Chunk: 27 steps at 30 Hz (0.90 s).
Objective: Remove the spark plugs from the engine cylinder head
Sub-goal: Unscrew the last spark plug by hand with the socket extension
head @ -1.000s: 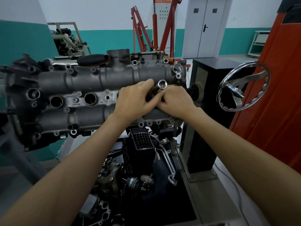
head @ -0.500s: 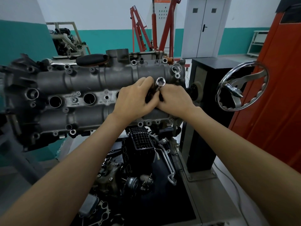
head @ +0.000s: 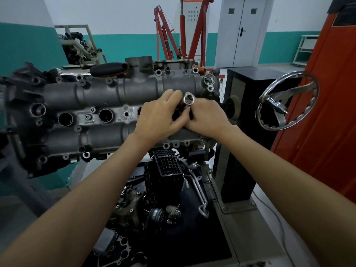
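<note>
Socket tube a bit further out of cyl. head vs 1 s ago, both hands w/ it.

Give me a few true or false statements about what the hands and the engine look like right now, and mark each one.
1. Both hands hold a metal socket tool over the cylinder head. True.
2. The left hand rests on the handwheel. False: it grips the tool beside the right hand; nothing touches the handwheel.
3. Two open plug holes show left of the hands. True.
4. The red hoist stands in front of the engine. False: it stands behind it.
</note>
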Available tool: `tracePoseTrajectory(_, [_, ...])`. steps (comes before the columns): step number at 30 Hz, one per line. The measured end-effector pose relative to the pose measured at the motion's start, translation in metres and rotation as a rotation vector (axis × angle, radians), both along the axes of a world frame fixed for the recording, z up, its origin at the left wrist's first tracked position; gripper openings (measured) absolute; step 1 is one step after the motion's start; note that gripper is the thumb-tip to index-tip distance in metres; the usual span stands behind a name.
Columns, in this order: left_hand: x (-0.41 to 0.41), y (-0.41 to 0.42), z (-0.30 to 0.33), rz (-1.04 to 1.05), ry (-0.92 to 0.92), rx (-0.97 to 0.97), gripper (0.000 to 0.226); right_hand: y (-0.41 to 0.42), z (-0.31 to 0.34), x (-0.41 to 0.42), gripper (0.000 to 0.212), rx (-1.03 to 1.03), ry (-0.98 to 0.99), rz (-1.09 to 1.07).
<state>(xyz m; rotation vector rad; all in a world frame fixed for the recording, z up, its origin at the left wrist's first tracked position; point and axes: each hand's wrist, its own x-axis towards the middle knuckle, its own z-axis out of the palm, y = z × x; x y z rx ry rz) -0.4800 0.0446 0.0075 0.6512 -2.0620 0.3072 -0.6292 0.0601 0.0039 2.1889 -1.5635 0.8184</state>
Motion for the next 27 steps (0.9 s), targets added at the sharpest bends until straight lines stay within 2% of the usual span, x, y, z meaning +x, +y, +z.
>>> tracePoseTrajectory(3, [0.0005, -0.0028, -0.0016, 0.042, 0.012, 0.015, 0.036, -0.0009, -0.0006, 0.0, 0.034, -0.004, -0.013, 0.0])
tracePoseTrajectory(6, [0.001, -0.0047, -0.002, 0.068, 0.006, 0.046, 0.05, 0.0008, -0.0011, -0.0005, 0.026, -0.026, 0.007, 0.006])
tracePoseTrajectory(8, [0.0018, -0.0042, -0.0009, 0.048, 0.0, 0.045, 0.051, 0.0026, 0.0, -0.0001, 0.024, -0.03, 0.004, 0.032])
tracePoseTrajectory(12, [0.0004, -0.0004, 0.0005, 0.021, 0.002, 0.033, 0.036, 0.002, -0.0004, 0.0, 0.022, -0.019, 0.034, 0.009])
tracePoseTrajectory(15, [-0.0002, -0.0006, -0.0002, 0.039, 0.003, 0.021, 0.026, 0.0014, -0.0006, 0.0017, 0.034, -0.022, 0.001, 0.001])
tracePoseTrajectory(19, [0.0015, -0.004, -0.0018, 0.067, -0.02, 0.014, 0.048, 0.0005, -0.0013, -0.0011, 0.027, -0.03, 0.002, 0.003])
tracePoseTrajectory(21, [0.0013, -0.0032, -0.0017, 0.062, -0.033, 0.013, 0.052, 0.0035, -0.0007, 0.0002, 0.033, -0.055, -0.025, 0.037])
tracePoseTrajectory(22, [0.0012, -0.0029, -0.0014, 0.049, -0.033, 0.005, 0.05, 0.0048, -0.0004, 0.0011, 0.036, -0.072, -0.022, 0.059])
tracePoseTrajectory(25, [0.0001, -0.0015, -0.0001, 0.028, -0.02, 0.006, 0.04, 0.0054, 0.0014, 0.0021, 0.023, -0.045, -0.016, 0.059])
tracePoseTrajectory(27, [-0.0003, -0.0012, -0.0008, 0.031, -0.018, -0.008, 0.033, 0.002, 0.0002, 0.0008, 0.026, -0.014, -0.016, 0.022])
